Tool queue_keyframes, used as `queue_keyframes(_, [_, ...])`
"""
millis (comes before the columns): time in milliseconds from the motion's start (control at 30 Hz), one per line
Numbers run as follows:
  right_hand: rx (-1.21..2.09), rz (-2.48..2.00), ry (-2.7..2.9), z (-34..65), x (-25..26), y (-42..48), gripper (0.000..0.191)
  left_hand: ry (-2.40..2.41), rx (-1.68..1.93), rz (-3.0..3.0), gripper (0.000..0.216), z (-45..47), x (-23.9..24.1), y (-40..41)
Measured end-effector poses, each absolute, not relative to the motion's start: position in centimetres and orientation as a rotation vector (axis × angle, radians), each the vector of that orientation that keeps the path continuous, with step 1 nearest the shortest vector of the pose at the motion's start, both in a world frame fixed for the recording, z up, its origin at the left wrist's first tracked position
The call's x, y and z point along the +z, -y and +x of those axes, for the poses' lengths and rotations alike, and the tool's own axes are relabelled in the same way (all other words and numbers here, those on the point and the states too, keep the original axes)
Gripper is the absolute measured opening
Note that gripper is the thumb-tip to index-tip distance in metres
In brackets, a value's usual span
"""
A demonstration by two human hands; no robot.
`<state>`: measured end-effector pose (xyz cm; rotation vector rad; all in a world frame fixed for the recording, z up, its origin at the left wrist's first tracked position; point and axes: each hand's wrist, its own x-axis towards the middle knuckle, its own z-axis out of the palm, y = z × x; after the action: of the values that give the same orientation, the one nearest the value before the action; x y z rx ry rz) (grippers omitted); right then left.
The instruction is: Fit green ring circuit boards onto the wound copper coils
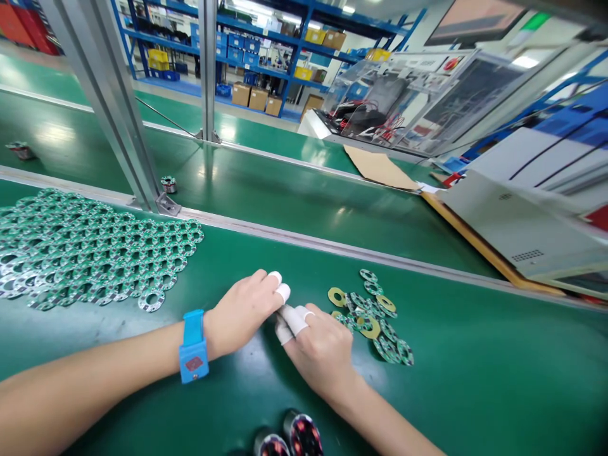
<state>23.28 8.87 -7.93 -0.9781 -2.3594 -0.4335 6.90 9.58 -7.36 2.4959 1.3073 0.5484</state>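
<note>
My left hand (247, 310), a blue wrist strap (194, 347) on its wrist, meets my right hand (323, 345) above the green work surface. White finger cots cover some fingertips on both. The fingers of each hand are pinched together, and whatever lies between them is hidden. Just right of my right hand is a loose heap of ring-shaped green circuit boards (387, 348), with several yellow rings (337, 296) among them. Two round metal parts with copper-red windings (304, 434) stand at the bottom edge, partly cut off.
Many overlapping ring boards (95, 247) cover the left of the bench. Behind a metal rail (285, 239) runs a green belt (294, 196) carrying a small wound part (168, 184). An aluminium post (109, 107) rises at left; a pale machine housing (532, 221) stands at right.
</note>
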Motion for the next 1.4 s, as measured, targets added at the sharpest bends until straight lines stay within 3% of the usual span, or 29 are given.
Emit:
queue_keyframes(200, [-0.500,-0.812,2.410,23.8,-8.3,-8.7,0.027,-1.275,0.758,1.954,0.026,6.1,-7.5,-11.2])
queue_keyframes(300, [-0.326,-0.835,2.381,24.0,-8.0,-8.8,0.028,-1.205,0.778,1.740,0.028,6.0,-8.2,-11.8])
queue_keyframes(400, [-0.044,-1.123,2.353,25.7,-6.6,-10.3,0.027,-1.165,0.741,1.772,0.037,6.1,-8.8,-12.0])
queue_keyframes(533, [-0.239,-1.769,2.493,28.9,-4.7,-13.5,0.023,-1.157,0.556,1.972,0.049,6.0,-8.8,-11.8])
queue_keyframes(633, [-0.260,-2.012,2.736,30.2,-4.4,-14.9,0.021,-1.136,0.547,1.957,0.066,5.5,-8.4,-11.9])
queue_keyframes(767, [-0.195,-2.014,2.649,30.2,-4.1,-15.2,0.019,-1.217,0.822,1.864,0.050,5.3,-7.6,-12.1])
queue_keyframes(900, [0.509,-1.623,2.326,28.8,-3.8,-14.7,0.037,-1.225,1.049,1.861,0.015,6.0,-6.9,-11.8])
queue_keyframes(1000, [1.193,-1.253,2.049,27.3,-3.9,-14.1,0.041,-1.193,1.103,2.002,0.018,6.5,-6.4,-11.0])
queue_keyframes(1100, [1.605,-1.113,1.845,26.1,-4.4,-13.6,0.031,-1.141,1.076,2.314,0.023,6.5,-6.0,-10.3])
queue_keyframes(1233, [1.845,-1.114,1.671,25.3,-5.0,-13.0,0.038,-1.128,1.035,2.547,0.020,6.4,-5.6,-9.9])
queue_keyframes(1400, [1.652,-1.273,1.539,25.3,-5.7,-13.0,0.055,-1.286,1.080,1.967,0.023,6.6,-5.9,-10.7])
